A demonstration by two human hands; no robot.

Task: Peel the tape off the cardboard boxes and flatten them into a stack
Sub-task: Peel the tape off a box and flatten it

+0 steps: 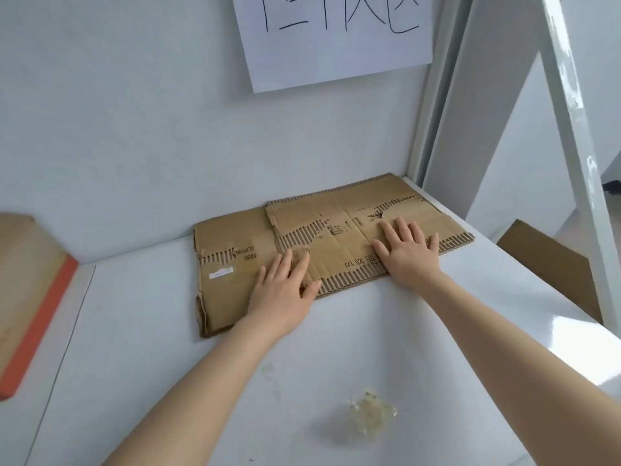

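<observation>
Two flattened brown cardboard boxes lie stacked on the white table against the back wall. The upper flattened box [339, 216] has torn patches showing its corrugated ribs and overlaps the lower flattened box [225, 264], which sticks out to the left. My left hand [285, 290] presses flat with straight fingers where the two overlap. My right hand [408, 252] presses flat on the right part of the upper box. A crumpled wad of clear peeled tape [371, 413] lies on the table near me.
A wooden board with an orange edge [37, 297] sits at the left. Another piece of cardboard [551, 264] stands beyond the table's right edge, behind a white slanted frame [578, 136]. A handwritten paper sign [336, 38] hangs on the wall.
</observation>
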